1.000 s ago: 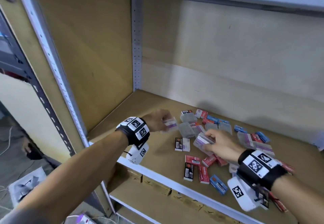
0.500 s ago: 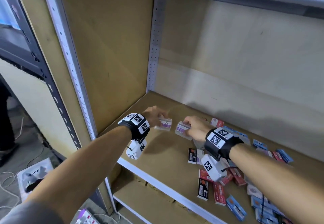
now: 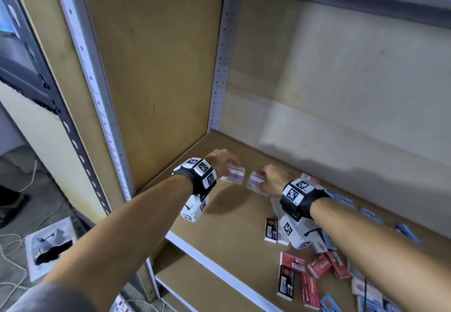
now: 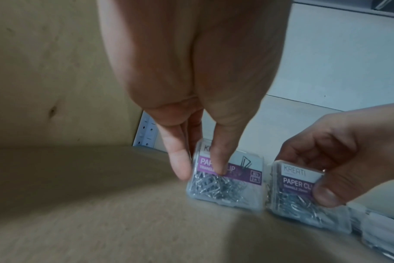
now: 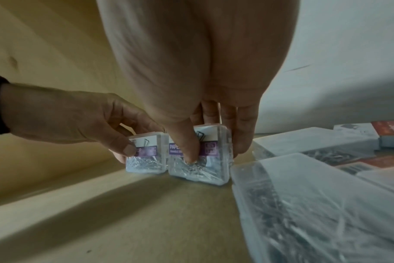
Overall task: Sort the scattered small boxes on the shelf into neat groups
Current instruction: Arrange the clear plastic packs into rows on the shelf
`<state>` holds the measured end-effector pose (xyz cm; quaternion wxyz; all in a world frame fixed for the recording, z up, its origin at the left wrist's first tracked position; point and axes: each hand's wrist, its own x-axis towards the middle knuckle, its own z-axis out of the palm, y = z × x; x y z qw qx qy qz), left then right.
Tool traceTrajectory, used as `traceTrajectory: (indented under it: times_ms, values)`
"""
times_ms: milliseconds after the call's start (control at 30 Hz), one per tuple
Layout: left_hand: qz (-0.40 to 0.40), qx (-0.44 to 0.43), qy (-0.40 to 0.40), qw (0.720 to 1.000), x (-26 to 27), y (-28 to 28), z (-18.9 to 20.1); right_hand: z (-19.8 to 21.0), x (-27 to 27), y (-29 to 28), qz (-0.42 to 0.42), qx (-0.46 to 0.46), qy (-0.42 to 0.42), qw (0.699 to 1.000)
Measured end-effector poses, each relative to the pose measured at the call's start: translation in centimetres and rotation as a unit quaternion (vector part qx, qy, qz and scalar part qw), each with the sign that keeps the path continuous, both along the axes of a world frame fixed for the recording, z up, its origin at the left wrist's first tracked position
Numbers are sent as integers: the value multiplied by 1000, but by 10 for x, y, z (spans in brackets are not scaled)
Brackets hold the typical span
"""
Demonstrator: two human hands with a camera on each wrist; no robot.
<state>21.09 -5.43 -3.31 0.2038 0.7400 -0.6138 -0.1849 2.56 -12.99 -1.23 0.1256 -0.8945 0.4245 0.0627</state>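
Note:
Two clear paper clip boxes with purple labels stand side by side on the brown shelf board near its back left corner. My left hand pinches the left box between thumb and fingers. My right hand grips the right box, thumb on its front face and fingers behind. Both boxes rest on the board, a small gap apart.
Several red, blue, black-and-white and clear small boxes lie scattered on the shelf's right half. More clear boxes lie close right of my right hand. The side panel and back wall enclose the corner.
Both hands carried their paper clip boxes left and back from the scattered pile toward the shelf's left corner, and the boxes now stand next to each other on the board.

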Motion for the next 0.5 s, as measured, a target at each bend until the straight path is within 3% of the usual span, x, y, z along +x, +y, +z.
traceTrajectory:
  times_ms: [500]
  values:
    - [1,9,-21,1000,2,-23,2,-5,3,-20,2,-10,-25,1000]
